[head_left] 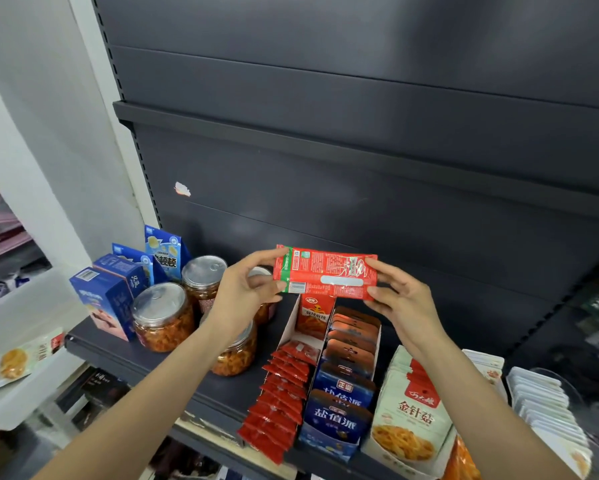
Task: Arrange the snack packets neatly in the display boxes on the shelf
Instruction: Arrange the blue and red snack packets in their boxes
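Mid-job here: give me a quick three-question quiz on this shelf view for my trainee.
1. True or false: both hands grip the red packet.
2. Which row in the display box matches the held packet's colour? A) the red packets on the left B) the blue packets on the right
3. What stands left of the display box on the shelf?

Key:
1. True: the left hand pinches one end, the right hand the other.
2. A
3. Clear jars with metal lids, and blue boxes beyond them.
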